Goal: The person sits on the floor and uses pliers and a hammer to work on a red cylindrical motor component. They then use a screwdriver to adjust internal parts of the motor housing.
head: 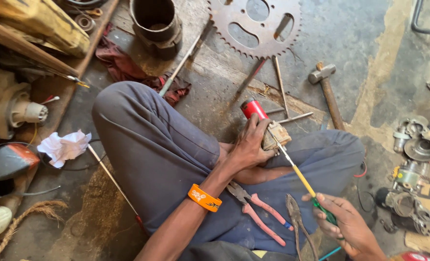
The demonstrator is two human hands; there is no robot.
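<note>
So I'm sat cross-legged on the floor point(215, 96) with my left hand point(249, 145) clamped around a small metal part point(276, 135) that rests on my lap, up next to a red cylinder point(252, 108). My right hand point(343, 224) is gripping the green handle of a screwdriver point(299, 176), down and to the right of the part. The shaft runs on a diagonal, handle low-right, tip up-left, touching the part just beside my left fingers. So the left hand is on the part and the right is well back along that line. Two pliers point(263, 212) lie on my lap between my arms, untouched.
</note>
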